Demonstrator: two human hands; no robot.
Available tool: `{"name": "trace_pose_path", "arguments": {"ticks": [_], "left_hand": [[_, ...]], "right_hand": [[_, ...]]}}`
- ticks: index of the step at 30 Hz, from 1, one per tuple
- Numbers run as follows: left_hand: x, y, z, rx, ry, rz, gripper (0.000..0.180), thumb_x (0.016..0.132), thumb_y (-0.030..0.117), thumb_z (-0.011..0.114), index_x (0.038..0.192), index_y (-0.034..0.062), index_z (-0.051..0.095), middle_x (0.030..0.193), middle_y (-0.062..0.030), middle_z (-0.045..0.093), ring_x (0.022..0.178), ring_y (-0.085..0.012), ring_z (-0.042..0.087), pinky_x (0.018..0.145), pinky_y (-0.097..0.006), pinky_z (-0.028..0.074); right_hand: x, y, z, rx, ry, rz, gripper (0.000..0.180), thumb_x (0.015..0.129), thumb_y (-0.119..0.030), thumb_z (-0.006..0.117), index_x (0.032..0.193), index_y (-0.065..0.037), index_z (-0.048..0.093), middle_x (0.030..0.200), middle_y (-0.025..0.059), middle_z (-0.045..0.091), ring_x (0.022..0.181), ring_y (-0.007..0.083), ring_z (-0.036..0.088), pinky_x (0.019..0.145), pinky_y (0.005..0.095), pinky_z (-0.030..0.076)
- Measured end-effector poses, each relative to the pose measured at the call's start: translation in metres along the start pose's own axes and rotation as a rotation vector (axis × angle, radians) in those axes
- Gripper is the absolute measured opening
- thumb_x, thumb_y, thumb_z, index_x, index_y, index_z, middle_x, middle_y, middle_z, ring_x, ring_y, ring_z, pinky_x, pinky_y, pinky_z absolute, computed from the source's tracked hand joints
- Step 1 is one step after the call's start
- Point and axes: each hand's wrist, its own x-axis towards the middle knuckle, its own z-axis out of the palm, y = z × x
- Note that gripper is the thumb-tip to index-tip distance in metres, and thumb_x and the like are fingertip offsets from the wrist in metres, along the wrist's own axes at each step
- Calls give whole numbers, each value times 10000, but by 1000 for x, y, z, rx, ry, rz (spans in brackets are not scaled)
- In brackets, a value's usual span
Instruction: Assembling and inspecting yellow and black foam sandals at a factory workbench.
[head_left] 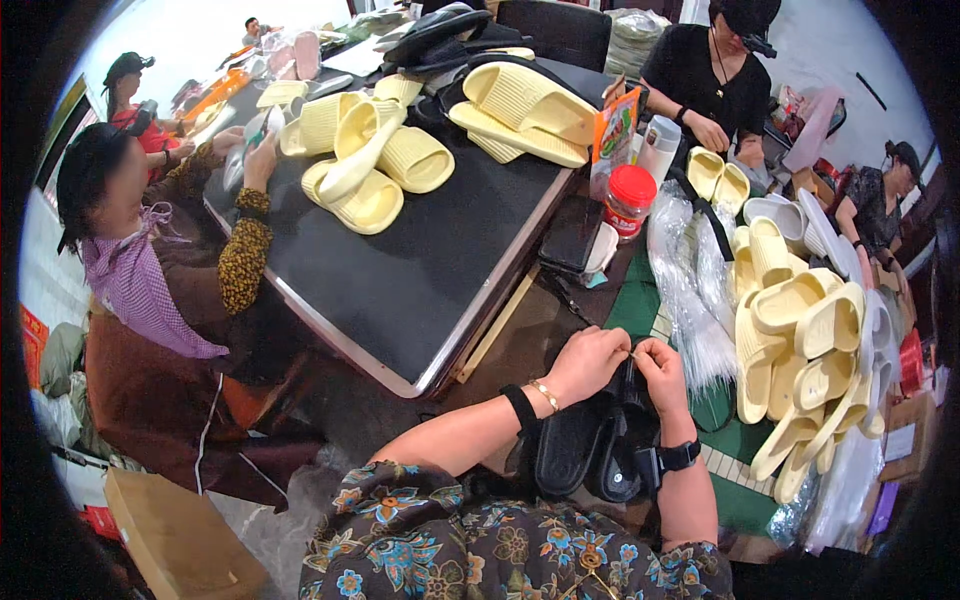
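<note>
My left hand [592,362] and my right hand [662,373] meet in front of me, fingers closed in a pinch. Between the fingertips is something small and thin that I cannot make out. Just below them, close to my body, lies a pair of black slippers: the left slipper [568,450] shows its footbed, and the right slipper [617,468] lies beside it, partly hidden by my right arm. A black band and a bracelet circle my left wrist; a dark watch [680,456] is on my right wrist.
Pale yellow slippers [800,340] are heaped at right beside clear plastic bags [685,280]. A black-topped table [400,290] holds more yellow slippers [365,150]. A red-lidded jar [630,200] and a white bottle [658,145] stand beyond my hands. Several people work around.
</note>
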Motion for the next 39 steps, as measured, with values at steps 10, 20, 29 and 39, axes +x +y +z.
{"name": "trace_pose_path", "arguments": {"ticks": [10,20,29,39], "left_hand": [[0,-7,7,-34,-40,41,61,867,78,596,861,18,583,830,-144,633,836,-352,587,788,-433,470],[0,-6,11,-20,-62,56,55,869,68,584,857,17,565,834,-144,612,841,-355,569,798,-432,455],[-2,-5,10,37,-104,12,52,866,70,586,864,21,569,856,-139,613,872,-354,567,810,-434,454],[24,45,-186,862,391,176,628,670,191,818,1201,-7,549,1259,-192,558,1178,-379,510,1020,-474,386]], "right_hand": [[-1,2,-1,-18,-46,28,101,904,-97,567,842,-20,546,744,-54,490,692,38,441,611,213,364],[1,8,0,-93,-32,-1,109,900,-101,567,833,-18,545,725,-42,478,690,49,438,608,225,369],[0,6,1,-238,-31,-72,95,886,-89,562,854,1,573,705,8,514,659,78,457,587,259,388],[-40,-37,-31,-820,-138,-347,762,690,-425,794,1288,-26,540,1317,192,519,1225,385,469,1042,453,377]]}}
